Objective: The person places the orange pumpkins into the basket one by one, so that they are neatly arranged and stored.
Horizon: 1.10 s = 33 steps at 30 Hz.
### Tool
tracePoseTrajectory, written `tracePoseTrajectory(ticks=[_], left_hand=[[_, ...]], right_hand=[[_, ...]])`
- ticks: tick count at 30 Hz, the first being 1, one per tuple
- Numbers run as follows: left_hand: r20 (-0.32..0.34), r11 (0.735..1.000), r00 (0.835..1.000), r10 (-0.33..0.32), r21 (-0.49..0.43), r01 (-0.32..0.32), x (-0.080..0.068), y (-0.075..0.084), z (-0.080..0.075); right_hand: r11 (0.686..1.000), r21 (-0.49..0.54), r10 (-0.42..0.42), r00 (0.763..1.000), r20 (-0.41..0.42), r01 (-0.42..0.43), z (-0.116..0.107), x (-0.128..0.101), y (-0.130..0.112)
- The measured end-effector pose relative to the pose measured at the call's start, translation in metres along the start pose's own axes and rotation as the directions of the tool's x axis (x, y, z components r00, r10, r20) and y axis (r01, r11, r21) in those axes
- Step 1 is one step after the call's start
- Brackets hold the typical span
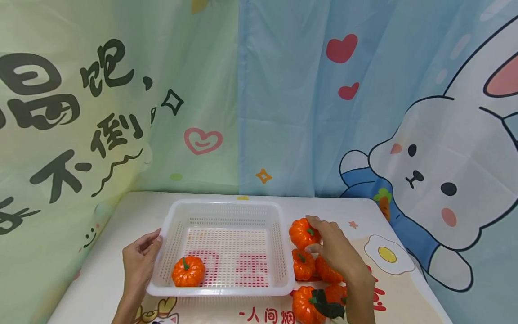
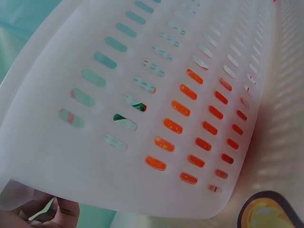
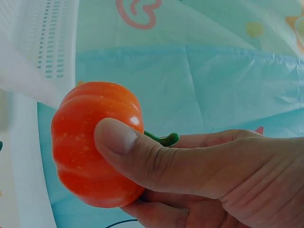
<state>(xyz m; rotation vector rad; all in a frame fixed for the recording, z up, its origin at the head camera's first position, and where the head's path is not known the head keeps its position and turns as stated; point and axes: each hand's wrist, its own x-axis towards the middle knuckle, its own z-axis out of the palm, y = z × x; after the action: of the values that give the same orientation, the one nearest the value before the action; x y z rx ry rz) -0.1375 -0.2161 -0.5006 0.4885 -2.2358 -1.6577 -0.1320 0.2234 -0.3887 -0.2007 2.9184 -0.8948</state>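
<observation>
A white perforated basket [image 1: 226, 207] stands on the table with one orange pumpkin [image 1: 188, 271] in its front left corner. My left hand [image 1: 140, 258] holds the basket's left rim; in the left wrist view the basket wall [image 2: 156, 95] fills the frame, the pumpkin showing orange through its slots. My right hand [image 1: 332, 247] grips another orange pumpkin [image 1: 301, 232] just right of the basket; in the right wrist view thumb and fingers [image 3: 142, 156] wrap that pumpkin [image 3: 90, 142], its green stem showing.
Several more orange pumpkins [image 1: 303, 264] lie to the right of the basket, one at the front with dark green leaves [image 1: 328, 308]. Printed cloth walls stand close behind and on both sides. A fried-egg print [image 1: 387, 254] marks the table cover at right.
</observation>
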Motion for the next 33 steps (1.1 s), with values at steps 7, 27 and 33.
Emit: tracePoseTrajectory(ticks=[7, 27, 33], left_hand=[[-0.013, 1.0, 1.0, 0.005, 0.021, -0.004, 0.001, -0.001, 0.0], [0.005, 1.0, 1.0, -0.007, 0.01, 0.007, 0.002, -0.003, 0.0], [-0.016, 1.0, 1.0, 0.003, 0.01, -0.003, 0.0, 0.0, 0.0]], right_hand=[[1.0, 0.01, -0.014, 1.0, 0.006, 0.014, 0.001, 0.001, -0.004], [0.999, 0.031, -0.019, 1.0, 0.021, 0.018, 0.005, 0.001, -0.013], [0.999, 0.025, -0.026, 0.999, 0.024, 0.025, 0.008, 0.002, -0.017]])
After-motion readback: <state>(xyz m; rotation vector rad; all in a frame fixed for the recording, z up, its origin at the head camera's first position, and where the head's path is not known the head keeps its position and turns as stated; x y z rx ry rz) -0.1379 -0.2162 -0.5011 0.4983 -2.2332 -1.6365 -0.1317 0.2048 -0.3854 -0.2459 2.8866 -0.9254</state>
